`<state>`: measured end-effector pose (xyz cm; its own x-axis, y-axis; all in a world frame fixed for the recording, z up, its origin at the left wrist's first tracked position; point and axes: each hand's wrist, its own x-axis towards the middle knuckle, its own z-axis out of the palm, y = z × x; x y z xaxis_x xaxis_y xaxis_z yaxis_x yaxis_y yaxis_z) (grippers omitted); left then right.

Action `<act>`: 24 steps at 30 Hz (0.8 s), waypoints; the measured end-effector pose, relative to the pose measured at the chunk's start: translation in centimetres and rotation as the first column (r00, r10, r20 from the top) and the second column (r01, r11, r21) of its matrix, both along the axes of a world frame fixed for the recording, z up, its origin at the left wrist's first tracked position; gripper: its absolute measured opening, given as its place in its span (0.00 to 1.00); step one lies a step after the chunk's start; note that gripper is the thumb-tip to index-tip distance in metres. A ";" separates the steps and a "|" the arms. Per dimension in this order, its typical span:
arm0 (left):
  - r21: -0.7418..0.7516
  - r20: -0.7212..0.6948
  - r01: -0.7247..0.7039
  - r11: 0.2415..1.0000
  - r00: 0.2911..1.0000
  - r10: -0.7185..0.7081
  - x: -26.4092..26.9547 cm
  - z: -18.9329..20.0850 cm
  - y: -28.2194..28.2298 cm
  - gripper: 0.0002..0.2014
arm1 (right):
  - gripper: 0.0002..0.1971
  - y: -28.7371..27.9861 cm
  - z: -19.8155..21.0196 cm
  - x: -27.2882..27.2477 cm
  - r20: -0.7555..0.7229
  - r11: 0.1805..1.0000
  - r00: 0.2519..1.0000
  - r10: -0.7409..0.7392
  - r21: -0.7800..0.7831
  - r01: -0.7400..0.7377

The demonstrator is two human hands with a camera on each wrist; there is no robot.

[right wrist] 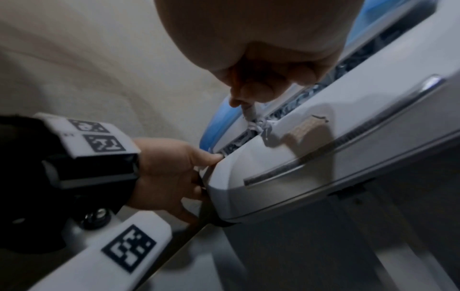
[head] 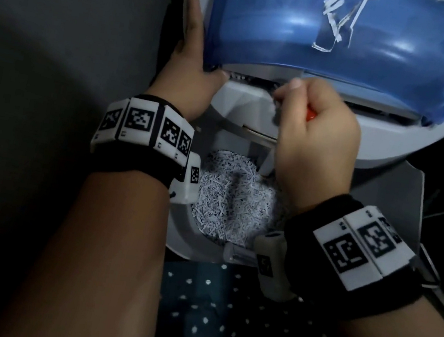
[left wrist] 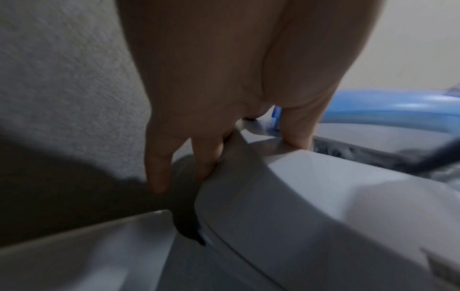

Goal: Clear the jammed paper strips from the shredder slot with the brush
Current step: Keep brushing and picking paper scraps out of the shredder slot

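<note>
- Grey plastic shredder head (head: 254,106) with a translucent blue cover (head: 339,41) sits tilted over a grey bin (head: 182,238); bin holds a heap of white shredded paper (head: 233,199).
- Narrow dark shredder slot (head: 253,80) runs along the lower edge of the blue cover. White paper strips (right wrist: 256,126) poke out of the slot, seen in the right wrist view; which of them are jammed cannot be told.
- Left hand (head: 190,69) lies flat along the left side of the shredder head, fingers straight and together, pointing away from the person. Thumb tip touches the left end of the slot. Left wrist view: fingers (left wrist: 206,157) pressed against the grey edge of the housing, thumb on its top face.
- Right hand (head: 317,134) is curled into a fist round a thin brush with an orange-red handle (head: 310,115); only a small patch of handle shows between the fingers. Thumb and forefinger pinch close to the working end.
- Brush tip meets the slot about a third of the way along from its left end, just beside the left thumb; bristles blurred, not resolvable.
- Loose white paper strips (head: 336,22) cling to the blue cover's upper part.
- Black wristbands with white coded marker blocks (head: 145,129) on both wrists.
- Dark polka-dot fabric (head: 217,329) below the bin; grey textured surface (left wrist: 62,78) to the left of the shredder.
</note>
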<state>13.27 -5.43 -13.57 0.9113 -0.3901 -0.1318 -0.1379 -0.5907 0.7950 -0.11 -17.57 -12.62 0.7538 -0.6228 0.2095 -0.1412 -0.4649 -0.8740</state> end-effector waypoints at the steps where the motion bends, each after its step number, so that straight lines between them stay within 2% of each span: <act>1: 0.005 0.002 0.000 1.000 1.000 0.000 0.0 0.0 0.0 0.50 | 0.19 -0.1 0.1 0.0 0.015 1.000 1.000 -0.017 0.014 0.017; 6: 0.022 0.013 0.005 1.000 1.000 -0.005 0.0 0.2 0.0 0.50 | 0.09 1.3 -0.4 0.0 0.032 0.976 0.988 0.149 0.156 -0.153; 10: 0.012 -0.001 0.000 1.000 1.000 0.000 -0.1 0.2 0.0 0.49 | 0.14 -0.9 -0.2 0.1 -0.002 0.994 1.000 -0.019 0.111 0.019; 18: 0.027 -0.003 -0.027 0.999 1.000 0.027 0.0 0.2 -0.2 0.49 | 0.20 -4.0 1.8 -2.8 0.189 0.971 0.959 -0.212 0.150 0.185; 24: 0.079 0.021 -0.048 0.996 0.999 0.047 -0.3 0.6 -0.4 0.48 | 0.19 -6.1 1.6 -3.7 0.149 0.941 0.929 -0.339 0.066 0.333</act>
